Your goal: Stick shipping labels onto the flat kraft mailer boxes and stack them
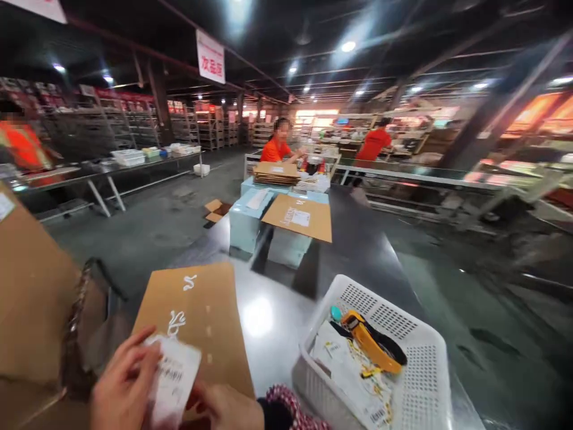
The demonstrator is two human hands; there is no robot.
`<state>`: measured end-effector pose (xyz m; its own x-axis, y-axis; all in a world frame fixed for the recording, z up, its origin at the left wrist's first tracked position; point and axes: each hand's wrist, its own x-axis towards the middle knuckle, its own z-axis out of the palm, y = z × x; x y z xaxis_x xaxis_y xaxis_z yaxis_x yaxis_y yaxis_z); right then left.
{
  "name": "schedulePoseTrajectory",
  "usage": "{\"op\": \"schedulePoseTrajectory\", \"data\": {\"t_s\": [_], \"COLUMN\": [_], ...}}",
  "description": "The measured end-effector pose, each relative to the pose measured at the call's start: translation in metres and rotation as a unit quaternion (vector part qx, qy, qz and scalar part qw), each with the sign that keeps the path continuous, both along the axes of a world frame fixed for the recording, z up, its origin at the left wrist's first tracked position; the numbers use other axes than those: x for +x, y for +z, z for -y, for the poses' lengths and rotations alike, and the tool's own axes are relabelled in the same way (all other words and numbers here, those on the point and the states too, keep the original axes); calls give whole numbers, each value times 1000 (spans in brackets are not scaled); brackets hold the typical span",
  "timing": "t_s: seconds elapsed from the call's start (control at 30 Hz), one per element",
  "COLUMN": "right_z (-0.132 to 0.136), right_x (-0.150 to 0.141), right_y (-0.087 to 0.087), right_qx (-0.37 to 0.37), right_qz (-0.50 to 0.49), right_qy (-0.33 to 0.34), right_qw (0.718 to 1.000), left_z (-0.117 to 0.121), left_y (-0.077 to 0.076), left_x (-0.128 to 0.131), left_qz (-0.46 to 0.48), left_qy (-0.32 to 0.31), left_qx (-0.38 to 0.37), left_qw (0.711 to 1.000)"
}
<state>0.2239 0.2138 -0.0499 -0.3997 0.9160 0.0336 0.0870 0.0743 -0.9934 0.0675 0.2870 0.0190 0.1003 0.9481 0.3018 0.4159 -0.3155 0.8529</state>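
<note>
White label (174, 373) held over the flat cardboard mailer (224, 340), basket (425, 322) at your right

Your left hand (123, 382) pinches the label between thumb and fingers along its upper left edge, a hold that probably leaves the printed face readable. Your right hand (226, 407) is curled at the label's lower right edge; you cannot tell whether it grips the label or only steadies it. The mailer lies on the counter (273, 373) beneath the label, its white print facing up, likely so that the counter supports it. The open basket stands just beside the right forearm, presumably for easy reach, and contains white packets (338, 352) and a yellow-and-black item (373, 343)
</note>
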Motion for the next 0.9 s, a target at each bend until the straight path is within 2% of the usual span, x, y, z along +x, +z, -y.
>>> {"op": "schedulePoseTrajectory", "data": {"t_s": [0.03,0.1,0.17,0.23,0.3,0.37,0.43,0.5,0.57,0.63,0.73,0.8,0.83,0.9], "right_z": [7,12,11,8,3,-3,-12,-22,-34,-48,-67,-71,-68,-53], "right_x": [-20,-48,-64,-71,-73,-73,-74,-75,-77,-79,-83,-89,-93,-105], "right_y": [-6,-2,15,32,44,49,53,58,63,64,63,64,67,75], "right_qx": [-32,-56,-41,-37,-58,-84,-101,-114,-119,-119,-148,-150,-116,19], "right_qz": [-45,-130,-169,-185,-204,-225,-241,-252,-260,-271,-256,-185,-132,-22], "right_qy": [-23,-71,-116,-146,-180,-214,-239,-249,-246,-247,-236,-252,-272,-268], "right_qw": [998,987,978,971,961,947,935,928,926,923,926,938,946,963], "left_z": [0,-4,-9,-10,-5,5,17,28,37,45,60,70,74,78], "left_y": [1,3,1,-9,-25,-45,-66,-83,-91,-88,-64,-41,-30,-14], "left_x": [-6,-18,-33,-55,-80,-101,-116,-124,-129,-134,-144,-152,-157,-167], "left_qz": [15,56,124,183,179,136,118,121,124,131,195,240,248,232], "left_qy": [-1,-15,-41,-69,-125,-234,-347,-388,-372,-331,-186,-82,-44,1], "left_qx": [-26,-69,-111,-188,-267,-312,-317,-309,-297,-297,-286,-259,-246,-228], "left_qw": [1000,996,985,963,939,911,875,860,870,886,920,932,936,946]}}
